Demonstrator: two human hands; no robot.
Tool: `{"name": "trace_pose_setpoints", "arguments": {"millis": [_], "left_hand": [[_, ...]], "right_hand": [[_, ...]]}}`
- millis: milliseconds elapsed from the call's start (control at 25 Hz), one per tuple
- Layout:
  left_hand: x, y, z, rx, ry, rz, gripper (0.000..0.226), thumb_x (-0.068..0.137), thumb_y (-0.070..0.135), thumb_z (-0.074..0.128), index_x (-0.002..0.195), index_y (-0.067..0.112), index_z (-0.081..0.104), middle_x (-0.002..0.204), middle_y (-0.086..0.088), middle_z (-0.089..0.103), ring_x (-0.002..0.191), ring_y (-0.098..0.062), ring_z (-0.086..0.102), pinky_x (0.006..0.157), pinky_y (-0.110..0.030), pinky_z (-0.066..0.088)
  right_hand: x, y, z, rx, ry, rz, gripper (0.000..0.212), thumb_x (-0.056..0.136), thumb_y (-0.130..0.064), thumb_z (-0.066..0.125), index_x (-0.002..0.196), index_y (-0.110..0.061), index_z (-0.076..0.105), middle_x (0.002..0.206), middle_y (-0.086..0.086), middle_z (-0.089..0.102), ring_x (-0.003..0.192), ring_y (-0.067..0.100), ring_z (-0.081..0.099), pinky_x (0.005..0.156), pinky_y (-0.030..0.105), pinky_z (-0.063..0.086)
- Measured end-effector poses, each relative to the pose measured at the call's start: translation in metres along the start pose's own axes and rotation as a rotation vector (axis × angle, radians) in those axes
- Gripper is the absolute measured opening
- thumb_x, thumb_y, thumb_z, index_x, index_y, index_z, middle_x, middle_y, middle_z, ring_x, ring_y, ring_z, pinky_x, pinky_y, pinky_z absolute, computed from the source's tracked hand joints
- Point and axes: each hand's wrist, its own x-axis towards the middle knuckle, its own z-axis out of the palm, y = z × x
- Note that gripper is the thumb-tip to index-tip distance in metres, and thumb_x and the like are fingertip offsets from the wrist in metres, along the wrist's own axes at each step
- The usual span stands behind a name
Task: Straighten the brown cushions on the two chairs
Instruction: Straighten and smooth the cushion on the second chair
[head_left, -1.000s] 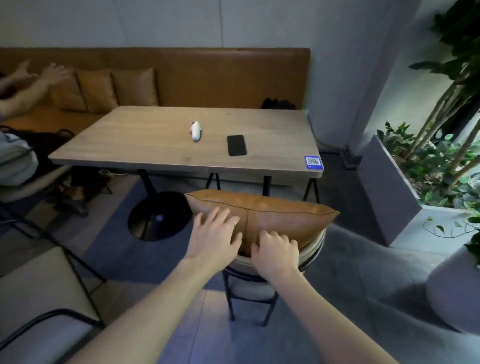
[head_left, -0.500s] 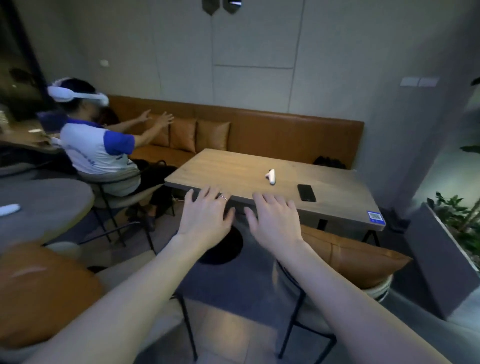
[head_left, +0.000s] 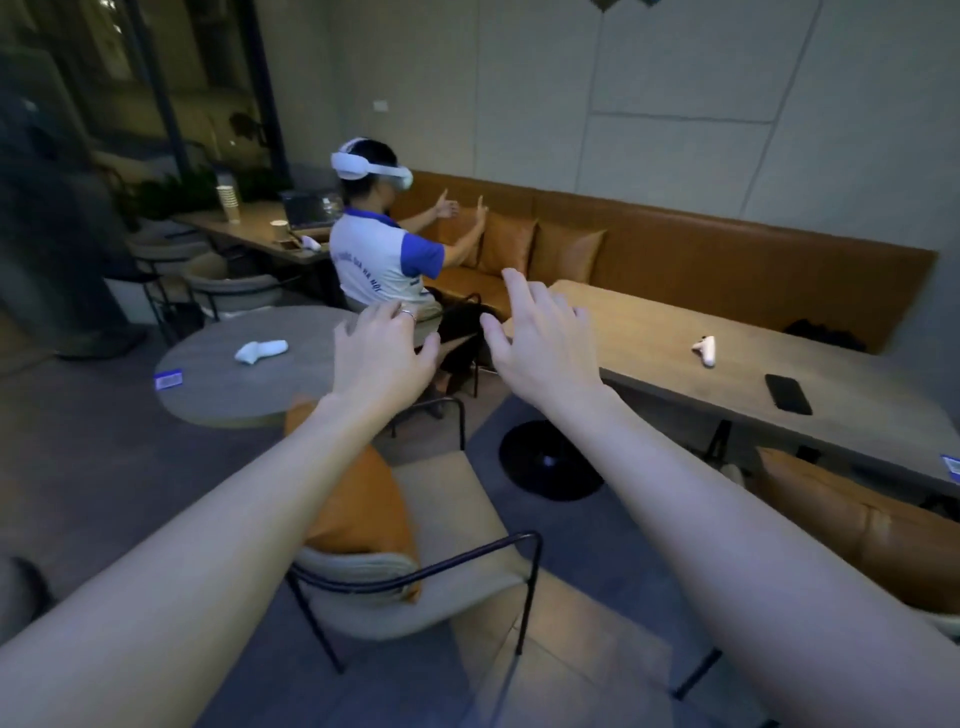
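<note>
A brown cushion (head_left: 358, 504) leans tilted against the back of a beige chair (head_left: 457, 525) with a black frame, low in the middle of the head view; my left forearm covers part of it. A second brown cushion (head_left: 852, 525) rests on another chair at the right edge, beside the long wooden table (head_left: 727, 358). My left hand (head_left: 382, 358) and my right hand (head_left: 540, 348) are stretched out in the air above the chairs, fingers spread, touching nothing.
A person wearing a white headset (head_left: 384, 249) sits ahead at the brown bench (head_left: 727, 260). A round grey table (head_left: 249, 369) with a white controller (head_left: 260, 351) stands at left. On the long table lie a white controller (head_left: 705, 351) and a black phone (head_left: 788, 393). A black table base (head_left: 550, 460) sits on the floor.
My hands have let go of the right chair's cushion and lifted into the air. My view has swung left, bringing the left chair and its cushion to the centre.
</note>
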Motion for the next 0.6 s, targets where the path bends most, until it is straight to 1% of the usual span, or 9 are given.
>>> {"name": "trace_pose_setpoints", "arguments": {"millis": [120,200,360,480,560,600], "left_hand": [[-0.007,-0.046,0.014,-0.041,-0.049,-0.104,0.047,0.096,0.040,0.050,0.135,0.015,0.060,0.140,-0.010,0.060,0.132,-0.031,0.049,0.104,-0.051,0.041],[-0.016,-0.079,0.033,-0.057,-0.104,-0.181,0.046,0.097,0.040,0.049,0.135,0.015,0.058,0.139,-0.009,0.060,0.130,-0.032,0.051,0.102,-0.050,0.042],[-0.027,-0.140,0.076,-0.079,-0.199,-0.321,0.049,0.097,0.042,0.048,0.140,0.018,0.054,0.140,-0.009,0.058,0.127,-0.036,0.051,0.100,-0.051,0.043],[-0.032,-0.187,0.117,-0.123,-0.258,-0.447,0.055,0.095,0.045,0.052,0.142,0.018,0.051,0.139,-0.012,0.059,0.125,-0.039,0.053,0.100,-0.053,0.045],[-0.041,-0.213,0.141,-0.185,-0.282,-0.549,0.062,0.093,0.050,0.055,0.145,0.016,0.048,0.141,-0.014,0.058,0.127,-0.038,0.053,0.100,-0.049,0.046],[-0.044,-0.225,0.151,-0.222,-0.293,-0.601,0.065,0.093,0.051,0.057,0.146,0.015,0.046,0.142,-0.013,0.057,0.128,-0.038,0.053,0.098,-0.045,0.046]], "right_hand": [[-0.004,-0.030,0.050,0.072,-0.092,0.010,0.057,0.101,-0.045,0.044,0.149,-0.015,0.038,0.134,0.011,0.062,0.118,0.035,0.059,0.094,0.050,0.044],[-0.014,-0.047,0.094,0.117,-0.193,0.038,0.058,0.101,-0.045,0.044,0.149,-0.014,0.037,0.136,0.013,0.059,0.120,0.038,0.057,0.094,0.053,0.043],[-0.030,-0.075,0.184,0.247,-0.409,0.161,0.063,0.102,-0.050,0.041,0.154,-0.016,0.029,0.147,0.013,0.050,0.128,0.040,0.051,0.100,0.055,0.041],[-0.048,-0.092,0.251,0.379,-0.566,0.333,0.066,0.101,-0.053,0.043,0.155,-0.018,0.026,0.150,0.014,0.046,0.128,0.040,0.051,0.099,0.052,0.047],[-0.063,-0.100,0.292,0.473,-0.667,0.516,0.068,0.099,-0.054,0.047,0.154,-0.018,0.028,0.149,0.014,0.046,0.127,0.039,0.053,0.096,0.050,0.050],[-0.070,-0.104,0.310,0.534,-0.724,0.646,0.069,0.098,-0.054,0.050,0.152,-0.016,0.030,0.148,0.014,0.047,0.127,0.039,0.053,0.097,0.049,0.050]]}}
